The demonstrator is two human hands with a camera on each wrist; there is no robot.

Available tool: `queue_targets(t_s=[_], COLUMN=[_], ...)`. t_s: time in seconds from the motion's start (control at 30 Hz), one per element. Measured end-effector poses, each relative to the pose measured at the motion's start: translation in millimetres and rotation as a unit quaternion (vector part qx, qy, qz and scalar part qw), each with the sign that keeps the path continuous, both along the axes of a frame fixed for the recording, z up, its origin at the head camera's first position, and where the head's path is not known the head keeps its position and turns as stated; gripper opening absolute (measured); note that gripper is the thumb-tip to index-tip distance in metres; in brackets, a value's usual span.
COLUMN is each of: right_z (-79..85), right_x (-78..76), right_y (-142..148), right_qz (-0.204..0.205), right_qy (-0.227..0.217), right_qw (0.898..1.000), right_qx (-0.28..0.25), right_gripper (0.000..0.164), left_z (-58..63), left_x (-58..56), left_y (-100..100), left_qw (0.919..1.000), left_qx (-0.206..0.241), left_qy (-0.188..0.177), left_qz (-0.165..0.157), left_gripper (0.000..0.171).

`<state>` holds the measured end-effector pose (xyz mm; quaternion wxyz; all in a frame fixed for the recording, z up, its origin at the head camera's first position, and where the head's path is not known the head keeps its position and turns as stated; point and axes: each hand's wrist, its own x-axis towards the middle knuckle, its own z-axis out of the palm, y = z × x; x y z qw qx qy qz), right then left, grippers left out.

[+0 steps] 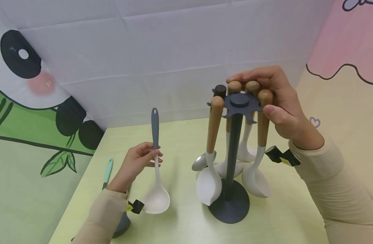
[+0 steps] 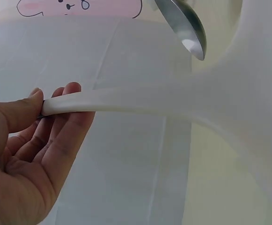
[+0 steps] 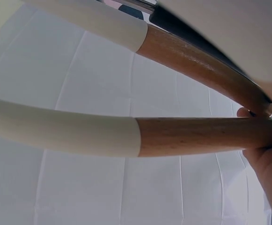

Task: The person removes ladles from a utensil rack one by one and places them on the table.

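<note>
My left hand [image 1: 140, 157] pinches a ladle [image 1: 157, 200] with a white bowl and grey handle, held upright, handle end up, left of the stand. In the left wrist view, thumb and fingertips meet on its white neck [image 2: 126, 98]. A dark grey utensil stand [image 1: 232, 149] has several white utensils with wooden handles hanging from its notched top. My right hand [image 1: 281, 101] grips around the top of the stand from the right, thumb on the right wooden handle [image 1: 262, 127], fingers reaching behind the rear handles. The right wrist view shows two wooden handles [image 3: 206, 136] close to the fingers.
A metal spoon [image 1: 201, 162] with a dark handle hangs at the stand's left. Behind my left forearm lies a mint-handled utensil [image 1: 108, 171], with a dark grey utensil head [image 1: 123, 226] near it. A white wall sheet [image 1: 174, 95] borders the table's back.
</note>
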<state>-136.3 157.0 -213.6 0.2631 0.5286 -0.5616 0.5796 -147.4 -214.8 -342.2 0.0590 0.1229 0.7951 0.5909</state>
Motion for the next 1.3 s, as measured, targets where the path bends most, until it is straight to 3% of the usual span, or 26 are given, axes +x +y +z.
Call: queue_targets(t_s=[0.37,0.87,1.3], right_z=[0.8,1.5,1.3], right_x=[0.0,0.9,1.9], right_y=[-0.2,-0.1,1.8], right_qz=[-0.005,-0.003,-0.007], right_qy=[0.002,0.004,0.000], right_qw=[1.000,1.000,1.000], right_qx=[0.008,0.006,0.006], right_gripper=[0.051,0.051,0.051], left_z=[-23.0,-63.7,-75.4], left_x=[-11.6,-24.7,-27.8], left_y=[-14.6,-35.2,-46.5], left_qw=[0.9981,0.9945,0.9915], left_qx=[-0.015,-0.020,-0.028], left_qy=[-0.058,-0.103,-0.126], left_qz=[-0.017,0.001,0.017], left_gripper=[0.024,0.027,0.034])
